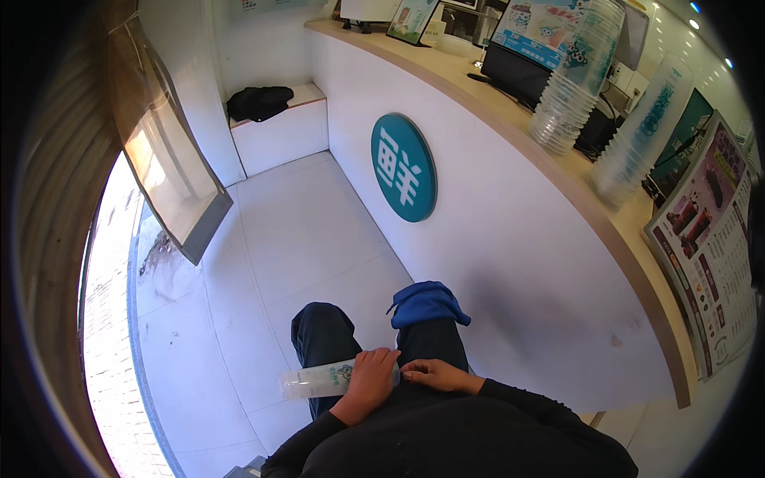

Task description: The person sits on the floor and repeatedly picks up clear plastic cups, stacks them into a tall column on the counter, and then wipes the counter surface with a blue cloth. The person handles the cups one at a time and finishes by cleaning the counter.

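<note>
A short stack of translucent plastic cups (314, 380) lies sideways across my lap, printed with a teal cartoon figure. My left hand (372, 379) wraps over it near the rim end. Beside that rim, my right hand (439, 376) rests with thumb and fingers curled close together. Whether those fingers pinch the rim is too small to tell. Under both hands are my dark trousers (326, 334), and a blue cloth (427, 305) covers my right knee.
A curved white counter (496, 227) with a wooden top stands to my right. On it are two tall cup stacks, one clear (577, 77) and one frosted (642, 131), and a menu board (705, 239). A black cloth item (260, 103) lies on a low ledge. Plastic curtain (170, 161) hangs left.
</note>
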The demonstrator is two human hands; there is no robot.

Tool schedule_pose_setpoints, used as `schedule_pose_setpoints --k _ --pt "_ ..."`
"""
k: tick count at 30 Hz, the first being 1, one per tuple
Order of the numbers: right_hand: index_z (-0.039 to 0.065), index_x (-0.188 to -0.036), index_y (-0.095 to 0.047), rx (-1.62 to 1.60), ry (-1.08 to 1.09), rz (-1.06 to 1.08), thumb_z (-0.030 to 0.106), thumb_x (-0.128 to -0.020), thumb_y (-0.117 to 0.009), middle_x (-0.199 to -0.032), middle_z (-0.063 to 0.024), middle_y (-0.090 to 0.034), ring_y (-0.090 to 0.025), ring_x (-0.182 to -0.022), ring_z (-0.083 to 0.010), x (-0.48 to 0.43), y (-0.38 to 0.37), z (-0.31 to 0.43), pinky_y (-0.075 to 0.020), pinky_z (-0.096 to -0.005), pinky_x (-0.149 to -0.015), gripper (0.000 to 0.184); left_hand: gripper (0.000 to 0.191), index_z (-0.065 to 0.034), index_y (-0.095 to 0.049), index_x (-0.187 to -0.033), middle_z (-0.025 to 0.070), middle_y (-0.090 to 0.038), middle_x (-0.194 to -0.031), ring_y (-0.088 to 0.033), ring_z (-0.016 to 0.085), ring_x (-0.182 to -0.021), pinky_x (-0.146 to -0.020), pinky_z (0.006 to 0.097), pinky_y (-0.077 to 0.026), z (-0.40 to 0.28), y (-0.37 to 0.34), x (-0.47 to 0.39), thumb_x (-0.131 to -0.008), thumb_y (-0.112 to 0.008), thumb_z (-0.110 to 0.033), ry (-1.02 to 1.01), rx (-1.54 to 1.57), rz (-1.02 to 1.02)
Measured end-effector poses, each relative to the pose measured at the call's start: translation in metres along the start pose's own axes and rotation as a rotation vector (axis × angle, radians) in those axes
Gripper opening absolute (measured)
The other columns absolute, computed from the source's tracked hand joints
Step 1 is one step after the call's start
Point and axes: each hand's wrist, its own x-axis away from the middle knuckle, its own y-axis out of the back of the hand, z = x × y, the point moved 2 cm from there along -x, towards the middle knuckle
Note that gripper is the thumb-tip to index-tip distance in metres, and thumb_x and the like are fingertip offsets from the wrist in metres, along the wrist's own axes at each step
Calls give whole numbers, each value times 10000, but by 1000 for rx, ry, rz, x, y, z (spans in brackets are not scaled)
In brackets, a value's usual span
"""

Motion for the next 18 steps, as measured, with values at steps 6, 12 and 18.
schedule_pose_setpoints --k 6,12,18 --pt "42 -1128 -642 -69 154 34 210 -1045 -589 -982 -10 -637 -566 -909 -90 -17 -13 4 -453 -259 -883 195 454 -48 -576 -1297 154 -598 -1217 -564 336 -1159 -1008 439 -411 -2 6 -4 -845 -607 -28 15 57 24" --pt "47 -1071 -639 -196 291 -13 181 -1043 -585 -928 25 -614 -537 -831 -54 -12 -16 24 -460 -242 -784 147 477 -68 -533 -1374 178 -569 -1264 -542 370 -1205 -1043 454 -421 2 44 -17 -920 -643 -163 140 225 62" --pt "49 -1065 -654 -129 318 -41 187 -1047 -567 -938 -6 -655 -586 -841 -72 -4 -8 39 -492 -252 -799 164 662 -92 -507 -1424 160 -612 -1230 -635 352 -1102 -951 446 -494 4 66 -26 -918 -663 -490 326 26 384"
